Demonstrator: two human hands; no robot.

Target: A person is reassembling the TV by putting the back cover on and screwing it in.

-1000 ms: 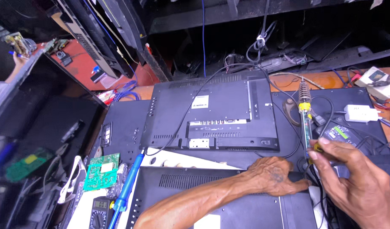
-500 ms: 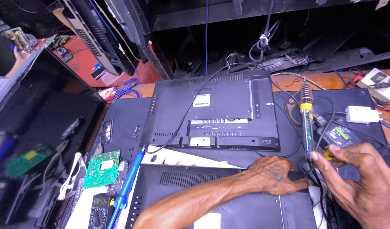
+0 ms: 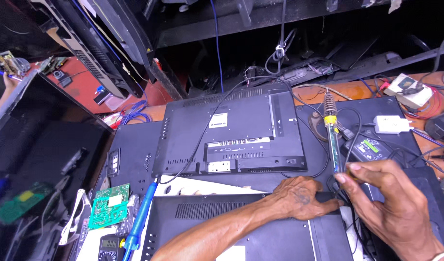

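Head camera looking down over a repair bench
It is facing forward and downward from close above, taking in the left hand [image 3: 299, 198], right hand [image 3: 393, 208] and television back panel [image 3: 231, 133] lying flat below

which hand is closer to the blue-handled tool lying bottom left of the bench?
Left. The left hand rests on the near black panel, right of the blue-handled tool. The right hand, farther right, pinches the soldering iron.

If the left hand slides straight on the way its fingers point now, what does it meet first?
The left hand lies flat on the black back cover, fingers pointing right. It would probably first meet the black cables at the cover's corner, just below the right hand holding the soldering iron. Depth is unclear.
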